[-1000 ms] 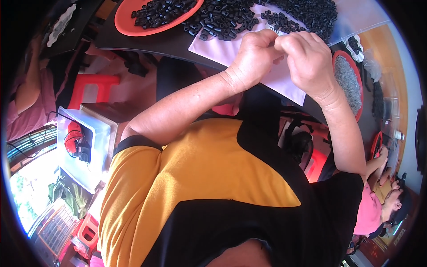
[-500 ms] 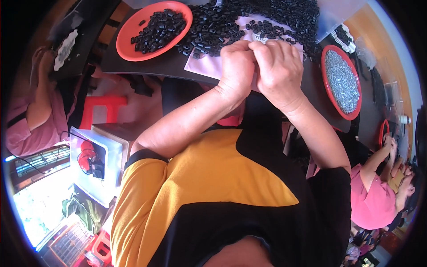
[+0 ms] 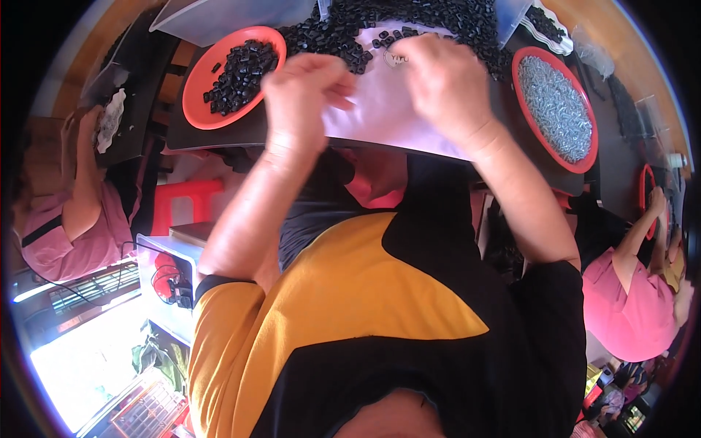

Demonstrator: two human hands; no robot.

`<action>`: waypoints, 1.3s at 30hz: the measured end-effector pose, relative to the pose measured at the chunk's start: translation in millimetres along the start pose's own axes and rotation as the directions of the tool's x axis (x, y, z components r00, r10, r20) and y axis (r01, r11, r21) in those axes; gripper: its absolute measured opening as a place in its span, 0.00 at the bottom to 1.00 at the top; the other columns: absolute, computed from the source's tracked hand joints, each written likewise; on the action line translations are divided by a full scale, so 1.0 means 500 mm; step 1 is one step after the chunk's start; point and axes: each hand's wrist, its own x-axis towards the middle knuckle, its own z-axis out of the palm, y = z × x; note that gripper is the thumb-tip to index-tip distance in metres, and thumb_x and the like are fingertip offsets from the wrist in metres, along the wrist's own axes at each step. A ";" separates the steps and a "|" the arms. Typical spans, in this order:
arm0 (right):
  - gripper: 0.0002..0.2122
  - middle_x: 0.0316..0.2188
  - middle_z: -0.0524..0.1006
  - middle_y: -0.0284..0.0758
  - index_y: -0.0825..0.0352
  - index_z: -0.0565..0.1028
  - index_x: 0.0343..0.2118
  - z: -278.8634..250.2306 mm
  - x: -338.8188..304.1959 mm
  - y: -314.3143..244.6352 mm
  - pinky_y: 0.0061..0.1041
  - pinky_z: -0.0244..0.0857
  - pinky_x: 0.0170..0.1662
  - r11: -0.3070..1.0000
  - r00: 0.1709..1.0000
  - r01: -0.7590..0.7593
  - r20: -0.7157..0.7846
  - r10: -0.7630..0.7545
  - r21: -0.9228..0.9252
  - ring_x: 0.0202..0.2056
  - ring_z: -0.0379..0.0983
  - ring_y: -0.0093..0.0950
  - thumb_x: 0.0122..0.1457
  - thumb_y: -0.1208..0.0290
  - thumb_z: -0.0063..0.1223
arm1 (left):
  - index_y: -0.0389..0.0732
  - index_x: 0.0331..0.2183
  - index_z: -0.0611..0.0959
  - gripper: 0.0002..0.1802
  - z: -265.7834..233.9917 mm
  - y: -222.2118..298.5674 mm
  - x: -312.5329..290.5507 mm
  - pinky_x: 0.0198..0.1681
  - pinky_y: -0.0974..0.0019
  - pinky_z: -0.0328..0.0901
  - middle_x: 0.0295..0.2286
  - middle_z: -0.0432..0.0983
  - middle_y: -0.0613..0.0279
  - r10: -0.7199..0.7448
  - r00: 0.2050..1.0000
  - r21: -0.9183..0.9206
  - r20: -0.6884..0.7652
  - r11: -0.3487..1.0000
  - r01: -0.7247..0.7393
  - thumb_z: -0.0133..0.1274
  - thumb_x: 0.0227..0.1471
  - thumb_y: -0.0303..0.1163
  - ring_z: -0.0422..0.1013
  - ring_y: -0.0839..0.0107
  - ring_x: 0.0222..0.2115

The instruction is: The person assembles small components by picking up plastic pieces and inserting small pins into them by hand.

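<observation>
My left hand (image 3: 301,102) is a little blurred above the table's near edge, beside the red bowl (image 3: 192,102) of small black plastic pieces (image 3: 244,77). Its fingers are loosely bent and apart, and nothing shows between them. My right hand (image 3: 447,87) is over the pale pink cloth (image 3: 380,109), its fingers curled together toward the loose black pieces (image 3: 321,33). Its fingertips are hidden, so what they hold, if anything, cannot be made out. To the right of that hand stands a red bowl of silvery metal screws (image 3: 555,109).
Clear plastic bins (image 3: 212,22) flank the heap of black pieces. A white scalloped tray (image 3: 548,33) holds more pieces at the far right. People in pink work at left (image 3: 73,233) and right (image 3: 628,306). A red stool (image 3: 182,197) stands below the table on the left.
My hands, together over the cloth before, have come apart. The left has moved left toward the bowl of black pieces; the right stays near the pile. The view has shifted slightly.
</observation>
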 end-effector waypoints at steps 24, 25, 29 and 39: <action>0.05 0.33 0.77 0.33 0.61 0.78 0.31 0.006 -0.028 0.134 0.37 0.69 0.37 0.944 0.857 -0.302 0.395 0.331 -0.134 0.35 0.76 0.39 0.53 0.72 0.52 | 0.38 0.25 0.81 0.05 0.069 -0.076 0.070 0.33 0.60 0.68 0.24 0.75 0.59 0.525 0.668 0.655 0.527 0.250 -0.713 0.60 0.40 0.26 0.73 0.58 0.28; 0.05 0.33 0.77 0.34 0.62 0.78 0.31 0.001 -0.026 0.136 0.37 0.69 0.38 0.943 0.865 -0.314 0.378 0.330 -0.106 0.35 0.76 0.40 0.53 0.72 0.51 | 0.39 0.24 0.81 0.05 0.078 -0.078 0.073 0.33 0.59 0.68 0.24 0.74 0.59 0.509 0.671 0.671 0.539 0.222 -0.708 0.60 0.40 0.27 0.73 0.58 0.29; 0.09 0.34 0.78 0.36 0.61 0.79 0.32 -0.020 -0.019 0.123 0.40 0.70 0.39 0.919 0.825 -0.395 0.435 0.360 -0.011 0.37 0.77 0.39 0.50 0.75 0.49 | 0.41 0.25 0.82 0.05 0.097 -0.089 0.099 0.35 0.57 0.69 0.27 0.75 0.60 0.490 0.665 0.707 0.564 0.130 -0.695 0.58 0.41 0.30 0.73 0.58 0.33; 0.07 0.31 0.78 0.36 0.63 0.78 0.30 -0.043 -0.072 0.108 0.40 0.69 0.36 0.940 0.874 -0.342 0.372 0.314 0.009 0.35 0.75 0.40 0.50 0.76 0.50 | 0.46 0.26 0.82 0.05 0.149 -0.132 0.101 0.32 0.58 0.69 0.25 0.71 0.61 0.472 0.535 0.574 0.701 0.071 -0.816 0.58 0.40 0.28 0.72 0.60 0.32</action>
